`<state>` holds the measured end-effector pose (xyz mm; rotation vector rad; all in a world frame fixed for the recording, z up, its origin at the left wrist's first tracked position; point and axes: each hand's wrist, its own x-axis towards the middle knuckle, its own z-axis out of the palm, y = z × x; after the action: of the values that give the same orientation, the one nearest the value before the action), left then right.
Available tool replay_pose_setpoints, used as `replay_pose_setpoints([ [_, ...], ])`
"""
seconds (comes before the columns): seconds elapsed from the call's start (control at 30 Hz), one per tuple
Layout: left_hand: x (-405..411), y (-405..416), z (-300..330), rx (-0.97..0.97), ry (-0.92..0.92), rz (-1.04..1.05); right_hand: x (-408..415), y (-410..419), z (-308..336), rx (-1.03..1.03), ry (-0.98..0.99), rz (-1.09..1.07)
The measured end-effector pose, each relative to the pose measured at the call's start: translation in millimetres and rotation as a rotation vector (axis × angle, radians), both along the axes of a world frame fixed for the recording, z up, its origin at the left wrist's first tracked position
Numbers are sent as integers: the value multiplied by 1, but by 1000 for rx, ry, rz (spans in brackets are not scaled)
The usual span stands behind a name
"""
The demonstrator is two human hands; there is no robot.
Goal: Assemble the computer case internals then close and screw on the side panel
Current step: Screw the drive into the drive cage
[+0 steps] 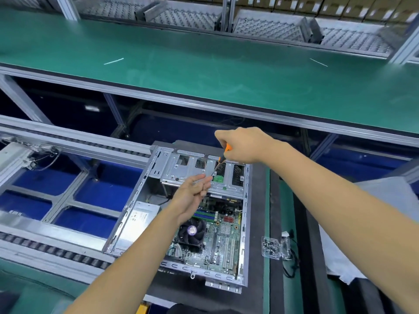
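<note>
An open computer case (136, 214) lies on its side in front of me, its motherboard (226, 243), CPU fan (191, 231) and power supply (140, 218) exposed. My right hand (242, 143) grips an orange-and-black screwdriver (221, 159), whose tip points down onto the metal drive cage (181, 166) at the far end of the case. My left hand (192, 193) hovers just left of the tip with fingers extended; whether the fingertips pinch a screw is too small to tell.
A clear plastic tray of dark screws (271, 247) sits on the mat right of the case, with a black cable (292, 257) beside it. A roller conveyor rail (56, 252) runs on the left. A green shelf (204, 69) spans above and behind.
</note>
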<state>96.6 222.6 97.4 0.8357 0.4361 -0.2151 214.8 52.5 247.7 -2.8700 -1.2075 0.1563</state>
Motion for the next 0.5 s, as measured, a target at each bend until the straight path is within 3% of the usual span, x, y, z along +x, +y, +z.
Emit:
replay_pose_setpoints([
  [0.5,-14,-19,-2,33,-18,-5,-26,-20,24,134,118,-35],
])
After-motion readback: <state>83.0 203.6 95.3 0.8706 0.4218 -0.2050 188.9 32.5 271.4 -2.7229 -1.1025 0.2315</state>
